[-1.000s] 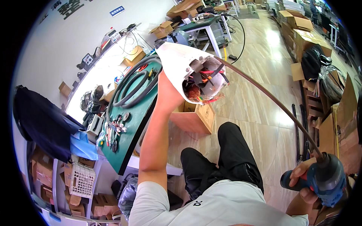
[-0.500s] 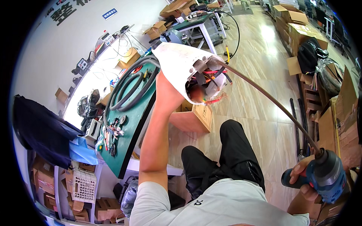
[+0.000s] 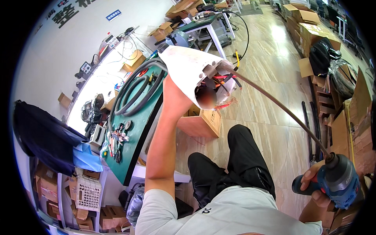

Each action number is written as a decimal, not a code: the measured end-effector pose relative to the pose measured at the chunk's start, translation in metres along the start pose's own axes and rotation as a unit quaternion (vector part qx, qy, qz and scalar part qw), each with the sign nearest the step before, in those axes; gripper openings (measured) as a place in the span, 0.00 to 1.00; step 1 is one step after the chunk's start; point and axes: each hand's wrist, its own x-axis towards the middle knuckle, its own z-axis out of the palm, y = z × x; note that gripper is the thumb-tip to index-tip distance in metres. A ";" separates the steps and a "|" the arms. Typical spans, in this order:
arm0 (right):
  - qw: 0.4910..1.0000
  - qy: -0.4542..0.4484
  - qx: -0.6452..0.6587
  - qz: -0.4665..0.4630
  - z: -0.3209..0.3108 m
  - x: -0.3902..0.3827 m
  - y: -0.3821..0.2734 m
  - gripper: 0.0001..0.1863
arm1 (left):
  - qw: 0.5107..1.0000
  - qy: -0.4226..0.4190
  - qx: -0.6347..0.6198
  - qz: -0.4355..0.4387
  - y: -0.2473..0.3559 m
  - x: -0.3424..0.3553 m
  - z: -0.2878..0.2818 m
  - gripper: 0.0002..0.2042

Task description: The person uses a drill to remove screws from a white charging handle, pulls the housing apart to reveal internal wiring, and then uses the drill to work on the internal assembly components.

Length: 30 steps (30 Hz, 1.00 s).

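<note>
A white tapered plastic housing (image 3: 182, 64) is held up over the bench's corner, its open end toward the right. Inside that end several coloured wires (image 3: 225, 80) and dark leads show, partly blurred. My left hand (image 3: 175, 96) is closed around the housing from below, its fingers mostly hidden behind it. In my right hand (image 3: 315, 182), at the lower right, is a blue cordless drill (image 3: 340, 182), fingers wrapped round its handle. A long brown metal bit (image 3: 280, 103) runs from the chuck to the housing's upper rim, where its tip is hidden.
On the left stands a green-topped bench (image 3: 135, 135) with a coiled grey cable (image 3: 117, 103) and small parts (image 3: 116, 137). Below the housing sits a wooden box (image 3: 203, 124). Cardboard boxes (image 3: 317, 37) and black rods (image 3: 306, 129) line the right side. A white crate (image 3: 88, 192) is at lower left.
The housing has shifted and turned very slightly in my left hand, its open end a little changed in angle. The drill has risen slightly, its bit still at the rim.
</note>
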 end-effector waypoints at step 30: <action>0.988 0.013 -0.025 0.150 -0.007 0.002 -0.049 0.21 | 1.000 0.015 0.024 -0.001 0.016 0.000 0.007 0.19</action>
